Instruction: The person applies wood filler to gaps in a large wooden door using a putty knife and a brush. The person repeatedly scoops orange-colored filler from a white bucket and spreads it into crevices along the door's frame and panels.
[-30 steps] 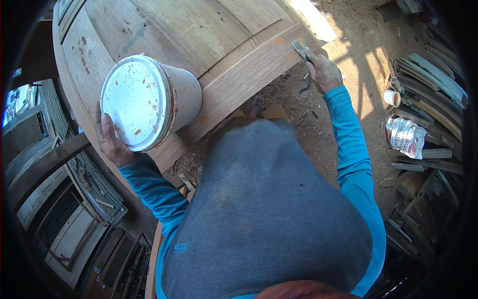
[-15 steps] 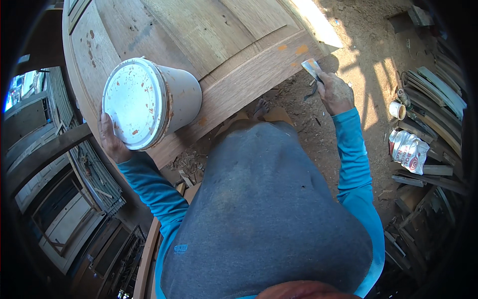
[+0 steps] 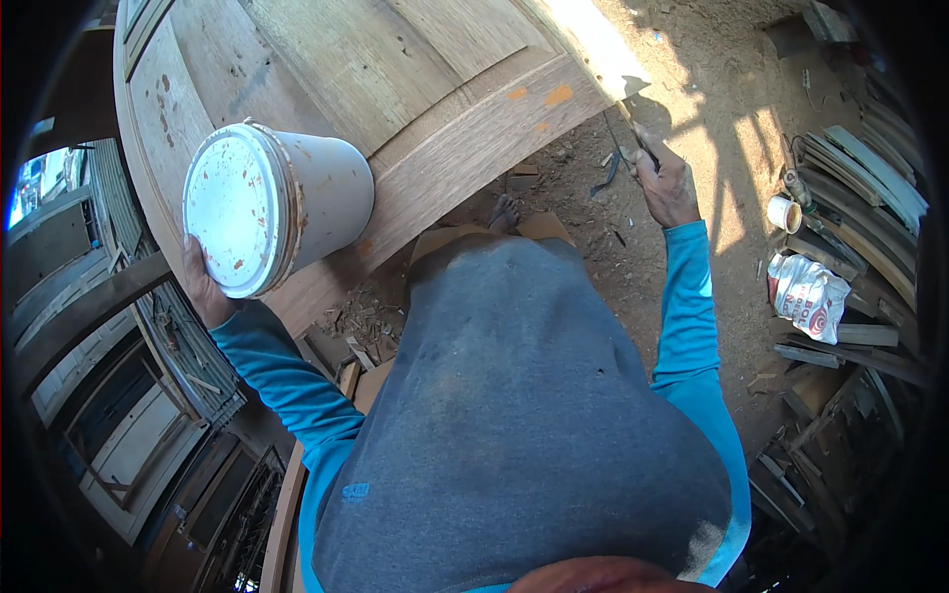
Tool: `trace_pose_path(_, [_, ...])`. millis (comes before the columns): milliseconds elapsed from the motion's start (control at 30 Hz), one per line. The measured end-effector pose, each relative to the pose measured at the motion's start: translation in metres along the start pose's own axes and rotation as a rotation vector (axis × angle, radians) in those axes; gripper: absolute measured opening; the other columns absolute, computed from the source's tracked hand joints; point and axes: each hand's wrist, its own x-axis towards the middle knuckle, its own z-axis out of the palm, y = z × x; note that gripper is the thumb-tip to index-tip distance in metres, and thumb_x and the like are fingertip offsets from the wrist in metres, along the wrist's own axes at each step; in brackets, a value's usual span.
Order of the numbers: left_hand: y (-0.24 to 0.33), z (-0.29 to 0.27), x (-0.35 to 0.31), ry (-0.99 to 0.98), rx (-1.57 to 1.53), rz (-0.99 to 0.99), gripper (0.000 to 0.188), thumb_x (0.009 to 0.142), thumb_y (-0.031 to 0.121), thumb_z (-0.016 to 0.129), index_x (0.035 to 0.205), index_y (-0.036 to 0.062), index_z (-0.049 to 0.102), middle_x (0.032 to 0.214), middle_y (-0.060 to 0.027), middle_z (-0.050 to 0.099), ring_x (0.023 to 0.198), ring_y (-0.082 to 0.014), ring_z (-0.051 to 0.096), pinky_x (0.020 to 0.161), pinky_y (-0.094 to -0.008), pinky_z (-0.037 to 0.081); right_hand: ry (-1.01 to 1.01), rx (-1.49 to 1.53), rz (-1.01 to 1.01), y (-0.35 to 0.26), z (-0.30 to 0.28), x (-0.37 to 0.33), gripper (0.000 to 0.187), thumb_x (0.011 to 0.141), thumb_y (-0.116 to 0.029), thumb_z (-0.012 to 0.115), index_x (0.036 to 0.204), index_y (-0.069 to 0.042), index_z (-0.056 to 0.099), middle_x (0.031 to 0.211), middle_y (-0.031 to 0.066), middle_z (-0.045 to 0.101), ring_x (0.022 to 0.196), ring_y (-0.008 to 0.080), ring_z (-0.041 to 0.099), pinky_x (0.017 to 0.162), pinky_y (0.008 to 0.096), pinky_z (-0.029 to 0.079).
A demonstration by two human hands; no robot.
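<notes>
I've got left hand [image 3: 206, 289] touching bucket [image 3: 331, 188], can't tell finger opening; right hand [image 3: 670, 190] closed round scraper [image 3: 648, 158], door [image 3: 484, 133] left of those fingers.

Single view: left fisheye of pair on wearer's head, upright, unmirrored. Looks steeply down over shirt [image 3: 494, 395], near, filling lower middle. Left hand [image 3: 205, 287] and right hand [image 3: 667, 186] farther off, either side; wooden panel [image 3: 465, 124] upper left, ground [image 3: 741, 336] beneath. Wide field: straight edges bow, black rim rounds corners.
</notes>
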Motion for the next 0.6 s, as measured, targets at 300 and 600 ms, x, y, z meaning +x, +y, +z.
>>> trace_pose_path(300, [-0.033, 0.114, 0.041, -0.018, 0.091, 0.128, 0.047, 0.110, 0.027, 0.047, 0.142, -0.0073, 0.051, 0.134, -0.0201, 0.063, 0.120, -0.0241, 0.066, 0.099, -0.0360, 0.056, 0.024, -0.376, -0.259, -0.009, 0.036, 0.023, 0.042, 0.095, -0.016, 0.064, 0.137, -0.013, 0.062, 0.087, 0.0180, 0.062, 0.081, 0.0414, 0.065, 0.071, 0.0501, 0.054])
trace_pose_path(600, [-0.029, 0.151, 0.067, -0.032, 0.180, 0.117, 0.046, 0.112, 0.025, 0.041, 0.143, -0.0082, 0.050, 0.134, -0.0186, 0.063, 0.115, -0.0222, 0.068, 0.096, -0.0330, 0.056, -0.100, -0.460, -0.082, -0.042, 0.020, 0.009, 0.040, 0.093, -0.013, 0.065, 0.133, -0.008, 0.063, 0.091, 0.0195, 0.063, 0.088, 0.0402, 0.066, 0.076, 0.0507, 0.054])
